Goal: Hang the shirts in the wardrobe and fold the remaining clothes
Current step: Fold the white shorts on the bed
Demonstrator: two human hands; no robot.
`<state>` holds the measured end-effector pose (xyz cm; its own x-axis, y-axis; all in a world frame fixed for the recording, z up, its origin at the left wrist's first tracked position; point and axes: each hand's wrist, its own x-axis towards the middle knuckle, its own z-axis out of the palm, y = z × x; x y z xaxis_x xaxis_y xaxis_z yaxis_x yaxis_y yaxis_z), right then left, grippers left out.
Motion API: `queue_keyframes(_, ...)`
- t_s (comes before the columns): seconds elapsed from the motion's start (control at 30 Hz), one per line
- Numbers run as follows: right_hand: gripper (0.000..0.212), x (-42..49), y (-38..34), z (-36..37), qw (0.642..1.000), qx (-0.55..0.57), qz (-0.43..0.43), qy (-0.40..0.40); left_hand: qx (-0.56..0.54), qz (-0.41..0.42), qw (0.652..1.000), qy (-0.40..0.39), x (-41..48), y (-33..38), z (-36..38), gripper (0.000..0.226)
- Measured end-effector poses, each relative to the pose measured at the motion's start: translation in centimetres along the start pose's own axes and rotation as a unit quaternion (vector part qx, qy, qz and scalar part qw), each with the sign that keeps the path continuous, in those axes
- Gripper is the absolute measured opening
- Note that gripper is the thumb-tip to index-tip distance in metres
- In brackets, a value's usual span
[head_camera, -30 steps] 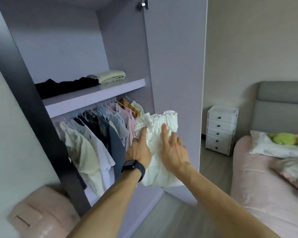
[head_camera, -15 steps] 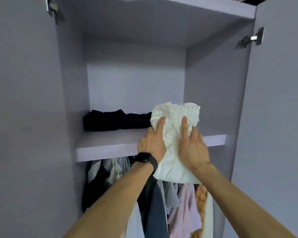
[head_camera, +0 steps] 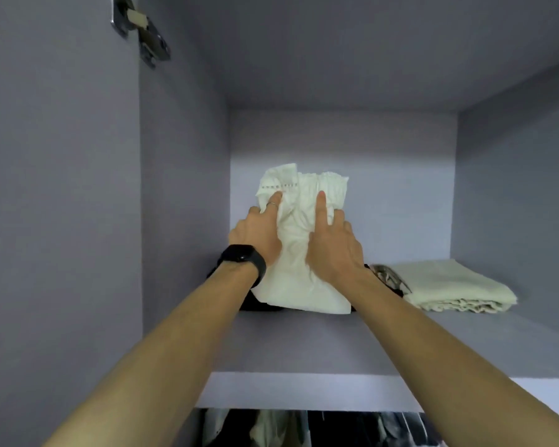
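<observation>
Task's thing: a folded white garment (head_camera: 300,253) is held up inside the wardrobe's upper compartment, above the shelf (head_camera: 304,346); its lower edge hangs just over a dark pile of clothes (head_camera: 259,305) at the back of the shelf.
Left hand (head_camera: 257,235): holds the left side of the garment; its fingers (head_camera: 275,201) lie straight on the front of the cloth, one wearing a ring, and the thumb is hidden behind the fabric.
Right hand (head_camera: 334,248): holds the right side the same way, fingers (head_camera: 320,206) straight on the cloth, thumb out of sight behind it.
Wrist: a black watch (head_camera: 243,257) sits on the left one.
Right of the shelf: a folded cream garment (head_camera: 452,287) lies flat, with a patterned item (head_camera: 388,276) between it and the dark pile.
Below the shelf: hanging clothes (head_camera: 271,429) show along the bottom edge.
Upper left: a metal door hinge (head_camera: 142,32).
</observation>
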<state>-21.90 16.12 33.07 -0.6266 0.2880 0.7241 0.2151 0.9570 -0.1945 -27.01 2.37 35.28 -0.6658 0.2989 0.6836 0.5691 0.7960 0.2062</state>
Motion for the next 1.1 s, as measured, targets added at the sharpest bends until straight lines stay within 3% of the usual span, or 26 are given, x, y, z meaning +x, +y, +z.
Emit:
queue_keyframes(0.13, 0.087, 5.1, -0.5, 5.2, 0.998, 0.044, -0.007, -0.039, 0.045, -0.017, 0.999, -0.012, 4.5, -2.9, 2.7, 0.073)
queue_keyframes(0.27, 0.083, 11.7, -1.1, 11.9, 0.986, 0.095, 0.001, -0.135, 0.089, -0.062, 0.992, -0.058, 10.6, -6.8, 7.0, 0.067)
queue_keyframes(0.4, 0.085, 14.3, -0.9, 18.3, 0.97, 0.109, -0.008, -0.218, 0.121, -0.126, 0.97, -0.171, 12.6, -9.8, 12.6, 0.064)
queue_keyframes(0.57, 0.072, 13.7, 0.1, 25.0, 0.945, 0.046, 0.017, -0.323, 0.224, -0.088, 0.934, -0.265, 13.3, -11.9, 18.3, 0.055)
queue_keyframes(0.73, 0.079, 14.4, 0.2, 23.9, 0.92, 0.036, 0.039, -0.389, 0.271, -0.094, 0.914, -0.287, 14.4, -12.5, 19.5, 0.05)
queue_keyframes(0.9, 0.08, 13.5, 0.6, 18.3, 0.922, 0.072, -0.008, -0.38, 0.258, -0.077, 0.941, -0.205, 12.8, -11.1, 15.4, 0.06)
queue_keyframes(1.1, 0.063, 8.5, 2.9, 12.3, 0.942, 0.056, -0.041, -0.328, 0.35, -0.028, 0.92, -0.175, 9.0, -7.8, 9.9, 0.048)
